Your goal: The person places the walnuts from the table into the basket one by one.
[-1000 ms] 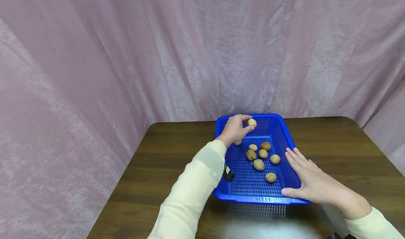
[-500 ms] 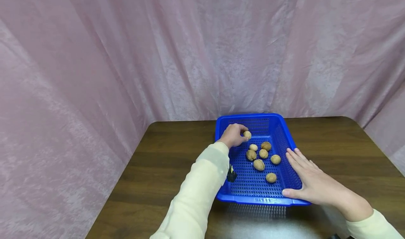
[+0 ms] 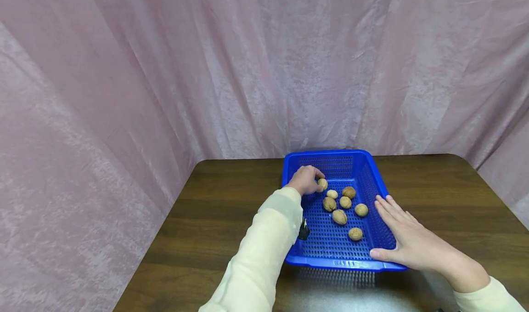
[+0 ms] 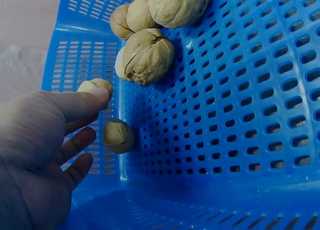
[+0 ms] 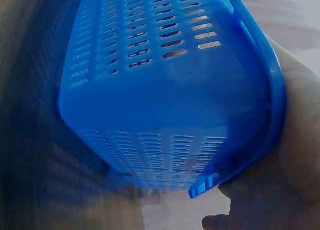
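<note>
A blue perforated plastic basket (image 3: 330, 262) stands on the table with several walnuts in it. Inside its far left part, my left hand (image 3: 305, 180) pinches a walnut (image 3: 323, 184) between thumb and fingers. The left wrist view shows the pinched walnut (image 4: 95, 85) at the thumb tip, with another walnut (image 4: 119, 136) lying just beyond the fingers. A cluster of walnuts (image 3: 329, 204) lies in the middle of the basket floor, and one walnut (image 3: 355, 234) sits apart nearer the front. My right hand (image 3: 413, 241) rests with fingers spread over the basket's front right corner.
The dark wooden table (image 3: 215, 211) extends to both sides of the basket. Behind it hangs a pink velvet curtain (image 3: 264, 73). A small black device (image 3: 303, 231) shows at the left sleeve, over the basket's left side.
My left hand has lowered the pinched walnut from near the far rim down toward the basket floor, slightly left and nearer. The right hand has stayed on the corner.
</note>
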Motion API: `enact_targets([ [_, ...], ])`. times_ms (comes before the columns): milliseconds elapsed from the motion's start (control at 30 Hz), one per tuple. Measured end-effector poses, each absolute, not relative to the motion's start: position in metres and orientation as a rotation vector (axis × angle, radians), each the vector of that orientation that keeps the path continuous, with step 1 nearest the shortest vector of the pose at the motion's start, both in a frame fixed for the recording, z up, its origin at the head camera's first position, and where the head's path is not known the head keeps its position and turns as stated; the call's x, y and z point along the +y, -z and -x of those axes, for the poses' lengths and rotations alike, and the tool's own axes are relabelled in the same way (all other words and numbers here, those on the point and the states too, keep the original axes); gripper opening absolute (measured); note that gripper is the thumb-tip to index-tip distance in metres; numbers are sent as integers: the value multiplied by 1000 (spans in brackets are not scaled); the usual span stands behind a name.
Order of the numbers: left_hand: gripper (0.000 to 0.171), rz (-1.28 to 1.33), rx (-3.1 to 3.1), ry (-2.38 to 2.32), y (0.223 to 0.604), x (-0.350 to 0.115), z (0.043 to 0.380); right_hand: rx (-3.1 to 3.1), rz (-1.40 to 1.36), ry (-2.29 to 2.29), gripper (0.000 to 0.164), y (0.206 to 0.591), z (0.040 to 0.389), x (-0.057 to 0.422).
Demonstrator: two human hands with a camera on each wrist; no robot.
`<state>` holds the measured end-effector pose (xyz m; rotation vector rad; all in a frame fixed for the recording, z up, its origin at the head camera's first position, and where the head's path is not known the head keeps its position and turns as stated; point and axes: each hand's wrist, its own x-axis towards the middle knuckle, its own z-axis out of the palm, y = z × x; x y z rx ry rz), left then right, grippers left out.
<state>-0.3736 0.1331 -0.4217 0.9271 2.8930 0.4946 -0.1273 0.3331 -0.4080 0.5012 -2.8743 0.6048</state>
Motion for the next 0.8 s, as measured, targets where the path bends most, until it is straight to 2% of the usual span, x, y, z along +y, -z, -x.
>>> enact_targets([
  [267, 33, -861, 2843, -538, 421, 132, 369, -2882, -481, -620, 105, 408, 124, 331],
  [500, 34, -917, 2851, -623, 414, 131, 370, -2887, -485, -603, 104, 408, 126, 333],
  [633, 36, -982, 2791, -731, 394, 124, 367, -2888, -499, -614, 100, 408, 129, 335],
  [800, 40, -1120, 2727, -763, 352, 102, 356, -2798, -506, -680, 89, 396, 132, 348],
])
